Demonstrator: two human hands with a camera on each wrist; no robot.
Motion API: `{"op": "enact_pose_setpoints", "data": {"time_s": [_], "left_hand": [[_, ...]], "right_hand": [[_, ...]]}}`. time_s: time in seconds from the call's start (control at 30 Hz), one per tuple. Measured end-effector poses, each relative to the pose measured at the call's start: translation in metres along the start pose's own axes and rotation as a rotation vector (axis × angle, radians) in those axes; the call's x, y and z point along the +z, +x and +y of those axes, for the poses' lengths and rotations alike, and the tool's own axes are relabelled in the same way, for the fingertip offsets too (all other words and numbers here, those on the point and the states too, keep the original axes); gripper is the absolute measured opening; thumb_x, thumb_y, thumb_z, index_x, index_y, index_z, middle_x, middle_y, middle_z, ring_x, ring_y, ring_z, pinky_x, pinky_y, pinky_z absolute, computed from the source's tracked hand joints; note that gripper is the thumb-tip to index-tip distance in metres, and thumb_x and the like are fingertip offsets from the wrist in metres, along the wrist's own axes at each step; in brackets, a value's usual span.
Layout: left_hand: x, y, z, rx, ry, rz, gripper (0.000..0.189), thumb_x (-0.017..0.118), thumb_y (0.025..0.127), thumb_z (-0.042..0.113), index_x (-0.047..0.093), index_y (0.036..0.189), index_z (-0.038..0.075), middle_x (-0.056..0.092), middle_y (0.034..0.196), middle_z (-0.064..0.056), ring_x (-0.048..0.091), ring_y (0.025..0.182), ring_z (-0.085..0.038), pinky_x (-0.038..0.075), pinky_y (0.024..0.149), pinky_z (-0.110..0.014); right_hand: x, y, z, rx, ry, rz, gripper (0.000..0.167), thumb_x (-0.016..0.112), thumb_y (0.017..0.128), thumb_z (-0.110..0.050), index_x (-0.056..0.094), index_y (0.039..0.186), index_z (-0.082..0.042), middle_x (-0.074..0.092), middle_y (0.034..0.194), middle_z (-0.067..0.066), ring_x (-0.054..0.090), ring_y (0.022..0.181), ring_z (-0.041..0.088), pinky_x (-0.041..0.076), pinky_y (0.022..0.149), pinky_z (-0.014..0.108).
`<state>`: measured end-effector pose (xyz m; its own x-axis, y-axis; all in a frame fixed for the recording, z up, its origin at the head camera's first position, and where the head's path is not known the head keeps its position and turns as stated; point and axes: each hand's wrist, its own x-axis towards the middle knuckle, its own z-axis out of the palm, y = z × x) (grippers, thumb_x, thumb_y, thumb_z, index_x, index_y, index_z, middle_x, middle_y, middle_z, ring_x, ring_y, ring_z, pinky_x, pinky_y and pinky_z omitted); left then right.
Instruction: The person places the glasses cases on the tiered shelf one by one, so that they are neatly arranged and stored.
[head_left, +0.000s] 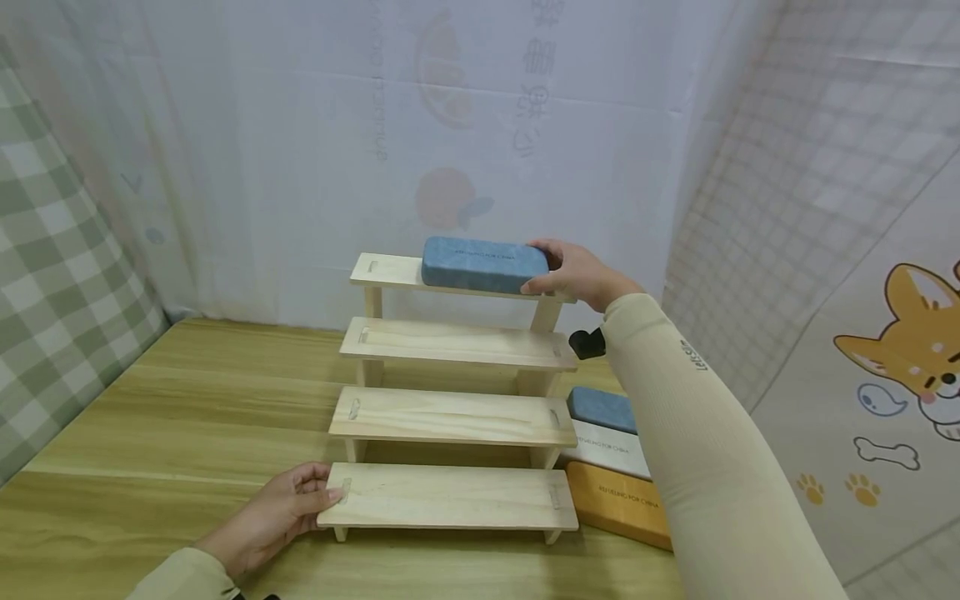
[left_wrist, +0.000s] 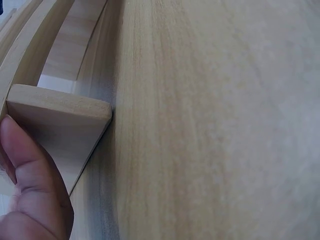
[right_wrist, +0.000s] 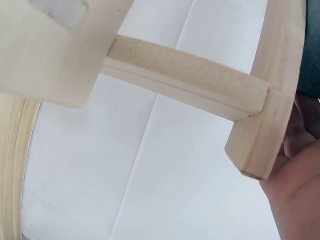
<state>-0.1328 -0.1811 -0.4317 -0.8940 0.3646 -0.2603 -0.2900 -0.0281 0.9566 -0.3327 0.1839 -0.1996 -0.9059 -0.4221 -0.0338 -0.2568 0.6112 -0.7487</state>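
A blue glasses case [head_left: 483, 265] with printed lettering lies lengthwise on the top step of a pale wooden tiered stand [head_left: 457, 342]. My right hand [head_left: 577, 271] grips the case's right end, thumb in front and fingers behind. In the right wrist view the dark case [right_wrist: 311, 55] shows only at the edge, beside part of my right hand [right_wrist: 297, 185]. Down at the lowest step, my left hand [head_left: 281, 508] pinches the left end of the board. The left wrist view shows my left hand [left_wrist: 35, 190] with its thumb against the board beside the stand's leg [left_wrist: 60, 115].
Right of the stand lie another blue case [head_left: 602, 408], a white case [head_left: 606, 447] and an orange case [head_left: 621, 502], partly behind my right sleeve [head_left: 697, 425]. A wood-grain table [head_left: 187, 417] bears everything. White cloth [head_left: 262, 167] hangs behind, with checked fabric [head_left: 60, 250] at left.
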Motion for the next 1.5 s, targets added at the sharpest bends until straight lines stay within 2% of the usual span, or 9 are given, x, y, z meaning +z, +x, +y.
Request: {"op": "enact_pose_setpoints", "data": {"time_s": [0.43, 0.7, 0.93, 1.03, 1.1, 1.23, 1.37, 1.5], "left_hand": [[0.002, 0.000, 0.001, -0.008, 0.021, -0.001, 0.074, 0.057, 0.097, 0.014, 0.009, 0.139, -0.021, 0.053, 0.113, -0.012, 0.057, 0.096, -0.017, 0.051, 0.082, -0.030], [0.003, 0.002, 0.002, -0.010, 0.032, 0.006, 0.074, 0.058, 0.097, 0.015, 0.010, 0.140, -0.021, 0.053, 0.114, -0.012, 0.056, 0.096, -0.017, 0.051, 0.082, -0.030], [0.004, 0.004, 0.002, 0.004, 0.016, -0.013, 0.070, 0.058, 0.096, 0.013, 0.014, 0.138, -0.022, 0.055, 0.112, -0.012, 0.058, 0.095, -0.017, 0.052, 0.083, -0.030], [0.004, 0.003, 0.001, -0.001, 0.019, -0.013, 0.069, 0.057, 0.097, 0.014, 0.014, 0.138, -0.022, 0.054, 0.112, -0.011, 0.058, 0.095, -0.017, 0.052, 0.083, -0.030], [0.003, 0.002, 0.001, -0.002, 0.022, -0.006, 0.069, 0.058, 0.096, 0.014, 0.014, 0.138, -0.022, 0.054, 0.111, -0.011, 0.058, 0.095, -0.017, 0.052, 0.083, -0.030], [0.000, 0.001, 0.001, 0.007, 0.026, -0.002, 0.068, 0.057, 0.097, 0.013, 0.015, 0.138, -0.021, 0.055, 0.111, -0.010, 0.058, 0.095, -0.017, 0.053, 0.082, -0.029], [-0.003, 0.000, 0.000, 0.004, 0.019, 0.001, 0.068, 0.057, 0.097, 0.013, 0.016, 0.138, -0.021, 0.056, 0.112, -0.010, 0.058, 0.096, -0.016, 0.052, 0.084, -0.029], [-0.005, 0.000, -0.001, 0.004, 0.016, -0.011, 0.069, 0.057, 0.097, 0.014, 0.014, 0.138, -0.021, 0.055, 0.113, -0.010, 0.058, 0.098, -0.016, 0.052, 0.085, -0.029]], "right_hand": [[-0.002, 0.000, 0.001, 0.039, -0.010, -0.007, 0.080, 0.069, 0.088, -0.015, 0.023, 0.154, -0.012, 0.040, 0.142, 0.015, 0.042, 0.120, 0.028, 0.041, 0.097, 0.044], [-0.002, -0.001, 0.003, 0.050, -0.004, -0.007, 0.082, 0.068, 0.088, -0.017, 0.021, 0.155, -0.014, 0.035, 0.148, 0.014, 0.039, 0.127, 0.028, 0.038, 0.103, 0.047], [-0.003, -0.002, 0.005, 0.055, -0.004, -0.007, 0.084, 0.068, 0.087, -0.017, 0.019, 0.155, -0.015, 0.032, 0.151, 0.014, 0.037, 0.130, 0.029, 0.037, 0.104, 0.048], [-0.002, -0.003, 0.005, 0.046, -0.014, -0.001, 0.084, 0.068, 0.088, -0.018, 0.018, 0.155, -0.016, 0.027, 0.155, 0.013, 0.032, 0.136, 0.029, 0.034, 0.108, 0.049], [-0.003, -0.005, 0.004, 0.021, -0.025, 0.020, 0.083, 0.068, 0.089, -0.021, 0.018, 0.155, -0.017, 0.025, 0.156, 0.012, 0.029, 0.140, 0.029, 0.031, 0.111, 0.050], [-0.008, -0.014, 0.003, -0.048, -0.060, 0.130, 0.083, 0.070, 0.089, -0.028, 0.021, 0.155, -0.020, 0.030, 0.155, 0.008, 0.031, 0.140, 0.026, 0.030, 0.111, 0.051], [-0.014, -0.032, 0.008, -0.091, -0.095, 0.237, 0.082, 0.072, 0.088, -0.029, 0.024, 0.154, -0.020, 0.035, 0.152, 0.006, 0.034, 0.138, 0.024, 0.033, 0.109, 0.051], [-0.020, -0.055, 0.020, -0.118, -0.120, 0.278, 0.080, 0.071, 0.088, -0.023, 0.025, 0.153, -0.016, 0.036, 0.151, 0.009, 0.035, 0.137, 0.027, 0.032, 0.109, 0.051]]}}
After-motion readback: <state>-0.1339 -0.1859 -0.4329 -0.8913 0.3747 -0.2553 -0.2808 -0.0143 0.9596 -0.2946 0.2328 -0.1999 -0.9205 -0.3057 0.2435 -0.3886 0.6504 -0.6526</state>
